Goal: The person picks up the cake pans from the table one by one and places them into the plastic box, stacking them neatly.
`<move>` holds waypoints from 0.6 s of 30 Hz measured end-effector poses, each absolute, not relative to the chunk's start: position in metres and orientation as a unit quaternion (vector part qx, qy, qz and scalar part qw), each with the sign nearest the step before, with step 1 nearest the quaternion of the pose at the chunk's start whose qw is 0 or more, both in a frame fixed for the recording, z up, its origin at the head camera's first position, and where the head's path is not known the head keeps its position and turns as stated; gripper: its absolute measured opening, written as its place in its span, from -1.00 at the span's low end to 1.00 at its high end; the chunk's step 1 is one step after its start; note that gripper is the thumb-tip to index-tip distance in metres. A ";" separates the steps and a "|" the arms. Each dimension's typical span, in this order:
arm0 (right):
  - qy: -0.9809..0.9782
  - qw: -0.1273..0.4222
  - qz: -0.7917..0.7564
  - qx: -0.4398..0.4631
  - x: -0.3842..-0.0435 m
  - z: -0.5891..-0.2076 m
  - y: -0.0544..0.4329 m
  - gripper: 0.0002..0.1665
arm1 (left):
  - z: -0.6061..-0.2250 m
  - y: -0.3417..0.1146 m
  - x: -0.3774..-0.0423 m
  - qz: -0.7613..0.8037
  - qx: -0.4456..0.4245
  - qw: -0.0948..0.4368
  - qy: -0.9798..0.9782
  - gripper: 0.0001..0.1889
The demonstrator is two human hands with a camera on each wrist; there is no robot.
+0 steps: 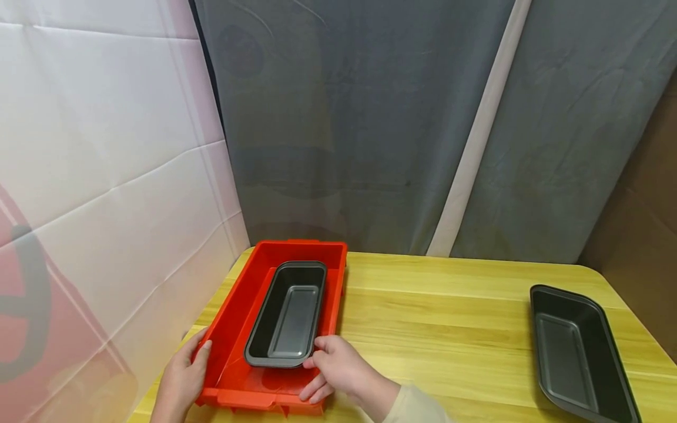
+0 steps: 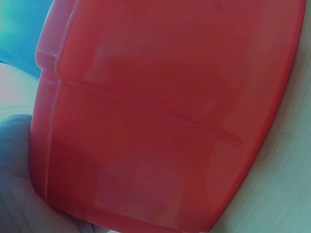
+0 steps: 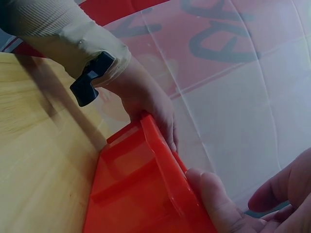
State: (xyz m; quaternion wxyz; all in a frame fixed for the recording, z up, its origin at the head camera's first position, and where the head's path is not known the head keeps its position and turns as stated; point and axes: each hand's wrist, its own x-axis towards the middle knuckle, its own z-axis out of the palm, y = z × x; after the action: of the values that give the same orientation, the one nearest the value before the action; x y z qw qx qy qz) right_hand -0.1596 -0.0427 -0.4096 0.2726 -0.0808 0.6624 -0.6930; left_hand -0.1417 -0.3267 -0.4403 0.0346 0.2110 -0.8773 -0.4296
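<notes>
Left hand (image 1: pixel 181 373) grasping the red plastic tray (image 1: pixel 245 400) by its near left edge, right hand (image 1: pixel 341 367) at near right corner of the metal loaf pan (image 1: pixel 293 320) inside, pinch or mere touch unclear; uneven lifting could slide the pan.
</notes>
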 end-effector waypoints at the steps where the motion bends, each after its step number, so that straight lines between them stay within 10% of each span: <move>1: 0.663 0.270 -0.694 -0.081 -0.158 -0.410 -0.042 -0.36 | -0.440 -0.327 -0.142 -0.430 0.213 0.034 -0.877 -0.38; 18: 0.639 0.237 -0.721 -0.122 -0.151 -0.413 -0.002 -0.43 | -0.441 -0.327 -0.144 -0.430 0.217 0.032 -0.876 -0.38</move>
State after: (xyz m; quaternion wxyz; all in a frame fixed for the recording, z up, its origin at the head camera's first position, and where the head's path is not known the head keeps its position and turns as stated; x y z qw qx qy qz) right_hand -0.1508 -0.0018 -0.4126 0.2371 -0.1225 0.6394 -0.7211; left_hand -0.1437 -0.3274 -0.4412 0.0322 0.2172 -0.8760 -0.4295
